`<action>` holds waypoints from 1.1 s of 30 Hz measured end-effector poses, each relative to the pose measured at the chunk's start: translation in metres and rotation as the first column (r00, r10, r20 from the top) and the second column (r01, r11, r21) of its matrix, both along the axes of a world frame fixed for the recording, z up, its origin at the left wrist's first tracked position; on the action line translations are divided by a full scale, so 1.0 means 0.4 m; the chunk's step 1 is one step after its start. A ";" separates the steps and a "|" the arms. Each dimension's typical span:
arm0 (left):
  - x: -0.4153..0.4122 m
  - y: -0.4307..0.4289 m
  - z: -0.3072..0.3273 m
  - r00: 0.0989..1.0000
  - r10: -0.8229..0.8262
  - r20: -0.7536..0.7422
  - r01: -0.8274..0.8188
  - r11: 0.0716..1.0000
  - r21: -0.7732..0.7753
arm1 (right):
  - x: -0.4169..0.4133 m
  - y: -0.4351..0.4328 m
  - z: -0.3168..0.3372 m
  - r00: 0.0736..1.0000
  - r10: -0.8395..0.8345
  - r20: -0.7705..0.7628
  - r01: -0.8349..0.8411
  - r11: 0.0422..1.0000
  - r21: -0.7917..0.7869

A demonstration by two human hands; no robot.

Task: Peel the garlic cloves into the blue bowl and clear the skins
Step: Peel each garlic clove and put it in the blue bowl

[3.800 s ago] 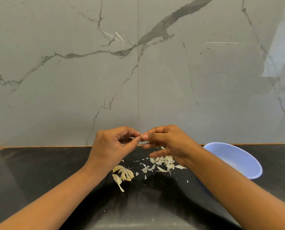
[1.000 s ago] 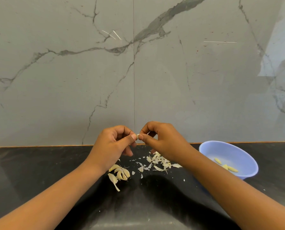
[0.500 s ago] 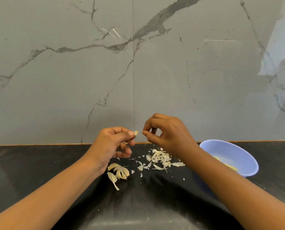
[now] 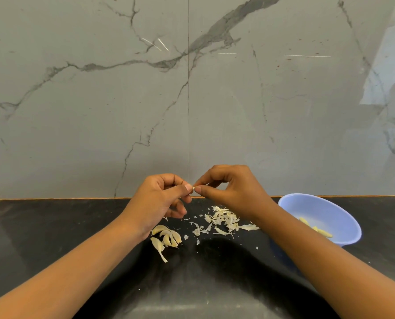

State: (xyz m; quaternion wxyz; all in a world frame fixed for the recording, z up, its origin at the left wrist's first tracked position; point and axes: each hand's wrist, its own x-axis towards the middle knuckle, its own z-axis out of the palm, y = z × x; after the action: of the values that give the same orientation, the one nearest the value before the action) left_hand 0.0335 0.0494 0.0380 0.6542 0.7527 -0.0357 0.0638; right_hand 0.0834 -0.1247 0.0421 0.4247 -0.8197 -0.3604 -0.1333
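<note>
Half a second ago the two hands were apart, the right one lifted a little; now they have come together again above the table (image 4: 53, 226), and the thumb tips almost touch. The left hand (image 4: 156, 202) pinches a small garlic clove (image 4: 193, 188) between thumb and forefinger, its other fingers (image 4: 178, 210) curled under the palm. The right hand (image 4: 235, 192) pinches the other end of the same clove, its remaining fingers bent above. The clove is held in the air, over the back edge of the table and in front of the marble wall (image 4: 99, 111). Only a pale tip of it shows between the nails, so I cannot tell how much skin is on it. The skins (image 4: 224, 218) lie as before below the right hand, and the unpeeled cloves (image 4: 167, 237) beside the left wrist. The blue bowl (image 4: 318, 210) stands to the right, its near side partly covered by the right forearm – a few peeled cloves (image 4: 323, 231) show inside.
</note>
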 end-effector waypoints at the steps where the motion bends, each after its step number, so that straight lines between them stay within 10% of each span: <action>1: 0.000 0.001 0.000 1.000 0.002 0.018 -0.002 1.000 0.018 | -0.002 0.001 0.000 0.998 0.006 -0.069 -0.003 0.999 0.035; 10: 0.003 0.003 -0.004 0.998 -0.015 0.067 0.013 0.999 0.038 | -0.015 0.009 0.010 0.858 0.155 -0.491 -0.037 0.970 0.242; 33: 0.003 0.000 -0.015 0.990 -0.053 0.132 0.028 0.982 0.184 | -0.022 0.016 0.015 0.614 0.257 -0.746 -0.050 0.956 0.287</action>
State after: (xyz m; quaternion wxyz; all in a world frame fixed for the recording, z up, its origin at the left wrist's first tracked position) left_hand 0.0347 0.0496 0.0319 0.5799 0.8024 -0.1014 0.0980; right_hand 0.0745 -0.1185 0.0481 0.6430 -0.7054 -0.1927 0.2279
